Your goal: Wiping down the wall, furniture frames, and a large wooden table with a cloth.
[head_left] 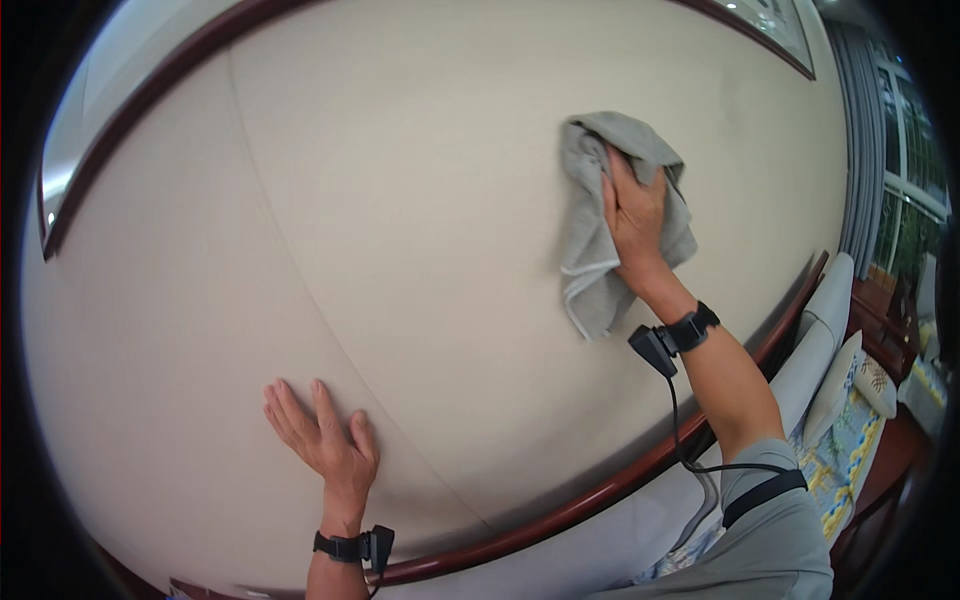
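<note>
Cloth [592,245], one: grey, with a paler stitched edge; bunched at the top, hanging in loose folds below. Located on the right half of the wall [450,250], at the end of the right arm.

Right hand [635,210], one: grasping the cloth, fingers partly hidden in its upper folds, back of the hand and thumb side exposed. Whether the fingertips meet the wall cannot be told.

Left hand [325,435], one: holding nothing; palm toward the wall, fingers extended and slightly spread, pointing up. Set lower than the right hand and well apart from it.

Wall, one: cream, plain, crossed by a thin seam [290,270] that runs down between the two hands and bends with the lens.

Wrist straps, two, black: one on the right wrist [690,330], one on the left [340,547], each carrying a small dark device. A black cable [676,420] leads from the right device to the upper arm.

Sleeve [770,530], grey, short, on the right arm, with a black band around it.

Rail [560,525], reddish-brown, glossy, along the foot of the wall area; pale upholstery beneath.

At far right: light cushion [835,390]; patterned cover [855,460] in blue, yellow and white; grey curtain [860,150] beside a window [910,170].

Above: dark-framed pieces, at upper left [140,95] and upper right [760,38].
</note>
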A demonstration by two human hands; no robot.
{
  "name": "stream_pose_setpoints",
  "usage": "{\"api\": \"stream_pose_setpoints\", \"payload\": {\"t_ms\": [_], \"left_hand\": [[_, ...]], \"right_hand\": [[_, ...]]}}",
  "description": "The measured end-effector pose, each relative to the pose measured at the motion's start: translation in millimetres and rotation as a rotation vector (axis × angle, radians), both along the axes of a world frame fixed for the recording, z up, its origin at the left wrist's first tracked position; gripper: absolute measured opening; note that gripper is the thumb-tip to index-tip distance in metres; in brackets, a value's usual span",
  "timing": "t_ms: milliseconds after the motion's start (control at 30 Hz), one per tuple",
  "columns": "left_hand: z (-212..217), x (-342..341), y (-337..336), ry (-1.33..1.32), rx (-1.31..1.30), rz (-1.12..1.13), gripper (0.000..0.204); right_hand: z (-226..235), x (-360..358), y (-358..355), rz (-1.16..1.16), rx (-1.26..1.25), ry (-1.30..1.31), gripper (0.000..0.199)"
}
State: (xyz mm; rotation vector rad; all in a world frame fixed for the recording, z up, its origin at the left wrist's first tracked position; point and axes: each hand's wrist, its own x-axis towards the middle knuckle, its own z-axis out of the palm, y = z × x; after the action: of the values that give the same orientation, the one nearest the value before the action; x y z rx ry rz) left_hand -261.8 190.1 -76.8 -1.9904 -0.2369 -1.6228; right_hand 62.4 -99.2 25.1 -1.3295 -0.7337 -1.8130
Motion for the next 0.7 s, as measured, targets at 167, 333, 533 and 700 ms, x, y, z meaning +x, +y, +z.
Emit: {"api": "stream_pose_setpoints", "payload": {"t_ms": [167, 333, 533, 700], "left_hand": [[-1, 0, 3, -0.008, -0.016, -0.012, 0.055], [0, 0, 1, -0.006, -0.015, -0.025, 0.054], [0, 2, -2, -0.012, -0.026, -0.035, 0.054], [1, 1, -4, 0.007, -0.032, -0.043, 0.058]], "right_hand": [[-36, -15, 7, -0.006, -0.137, 0.07, 0.041], [-75, -41, 20, 0.006, -0.256, 0.1, 0.044], [-105, -93, 56, 0.073, -0.392, 0.125, 0.051], [-59, -112, 82, 0.14, -0.405, 0.031, 0.02]]}}
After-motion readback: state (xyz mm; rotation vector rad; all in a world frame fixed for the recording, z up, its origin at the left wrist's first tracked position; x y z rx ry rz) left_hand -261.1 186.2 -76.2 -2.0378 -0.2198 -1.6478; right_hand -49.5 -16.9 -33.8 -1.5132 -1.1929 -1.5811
